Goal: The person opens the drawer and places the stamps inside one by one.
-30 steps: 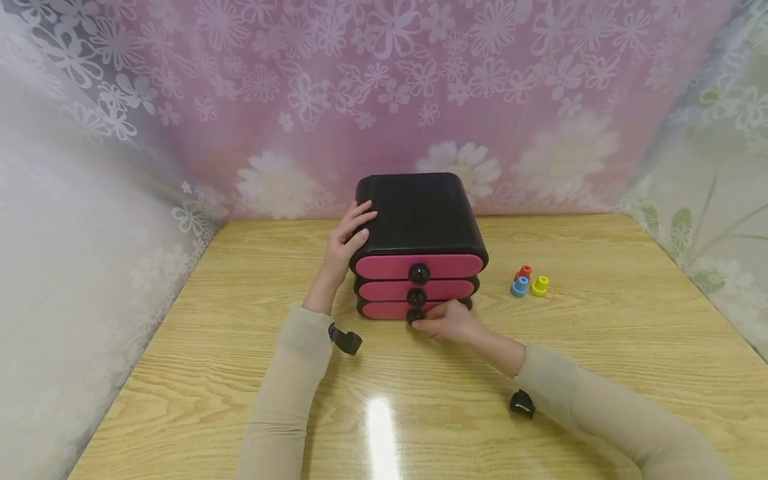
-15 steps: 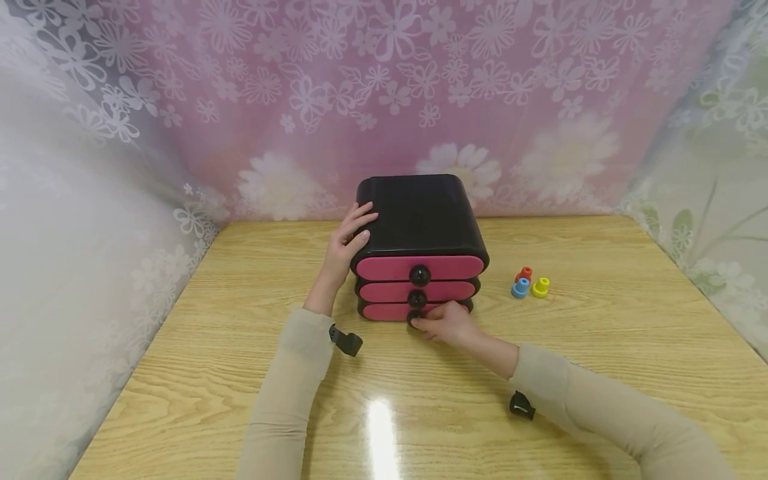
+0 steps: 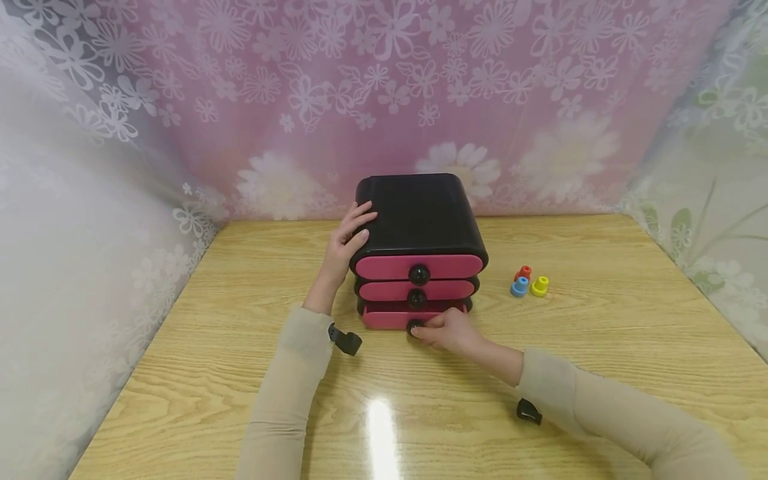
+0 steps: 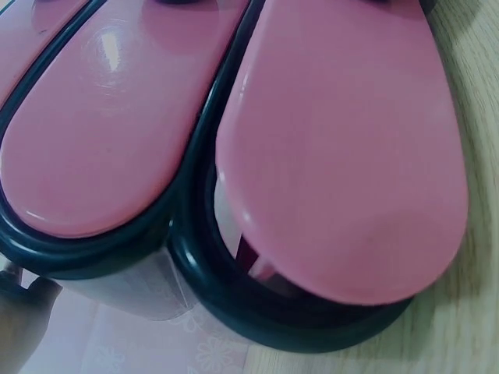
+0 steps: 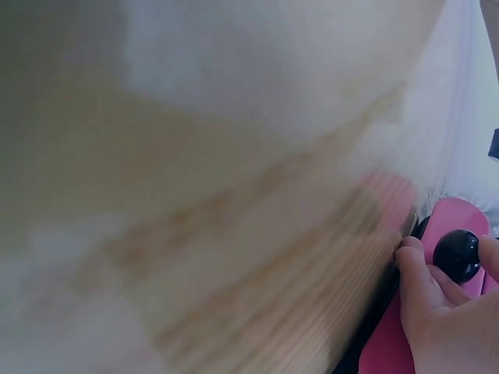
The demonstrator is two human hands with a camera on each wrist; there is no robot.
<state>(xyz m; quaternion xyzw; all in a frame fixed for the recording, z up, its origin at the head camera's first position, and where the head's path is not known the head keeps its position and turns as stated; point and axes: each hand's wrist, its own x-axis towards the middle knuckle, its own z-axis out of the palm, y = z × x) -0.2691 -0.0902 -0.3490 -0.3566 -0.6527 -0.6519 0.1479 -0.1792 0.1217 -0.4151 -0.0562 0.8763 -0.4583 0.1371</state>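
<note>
A small black chest (image 3: 420, 210) with pink drawer fronts and round black knobs stands on the table. Its bottom drawer (image 3: 384, 321) is pulled a little way out, and a dark gap shows above its front. My right hand (image 3: 453, 331) pinches that drawer's knob (image 3: 415, 327) between thumb and fingers. Against the chest's left side rests my left hand (image 3: 347, 237), its fingers reaching over the top edge. In the left wrist view the bottom drawer front (image 4: 343, 156) sticks out past its black frame. The middle drawer (image 3: 384, 291) and top drawer (image 3: 384, 267) sit flush.
To the right of the chest, red (image 3: 525, 272), blue (image 3: 519, 287) and yellow (image 3: 540, 287) small stepped plastic pieces stand close together on the wooden table (image 3: 600, 333). A flowered curtain (image 3: 336, 133) hangs behind the table and along both sides.
The bottom drawer has come out slightly toward me, with my right hand moving along on its knob. My left hand has stayed on the chest's side.
</note>
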